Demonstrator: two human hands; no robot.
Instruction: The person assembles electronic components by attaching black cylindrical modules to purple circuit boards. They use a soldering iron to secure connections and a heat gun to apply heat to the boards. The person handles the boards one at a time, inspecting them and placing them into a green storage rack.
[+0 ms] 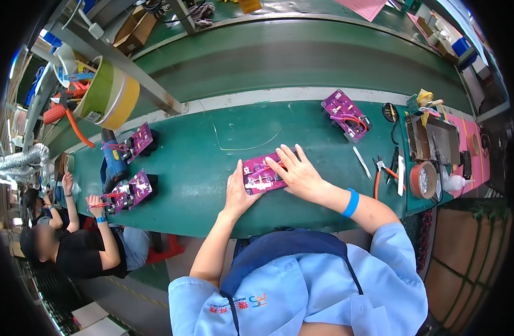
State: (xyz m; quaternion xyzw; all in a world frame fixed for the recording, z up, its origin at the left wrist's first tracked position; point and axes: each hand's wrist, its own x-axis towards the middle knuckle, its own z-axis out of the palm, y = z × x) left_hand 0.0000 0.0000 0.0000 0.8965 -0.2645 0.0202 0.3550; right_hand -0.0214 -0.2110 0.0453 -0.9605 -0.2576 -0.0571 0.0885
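Note:
A purple circuit board with white and dark parts and red wires lies in front of me, low over the green bench. My left hand grips its left end, the thumb along the near edge. From the right, my right hand reaches over the board's other end. Its fingers curl over the far right side and one digit presses near the red wires. My palm and fingers hide that end, so the exact contact cannot be made out.
Another purple board with red wires sits at the far right. Near it lie tweezers, orange-handled cutters and a metal tray. Leftward are two wired boards, a blue heat gun, a tool bucket and a co-worker.

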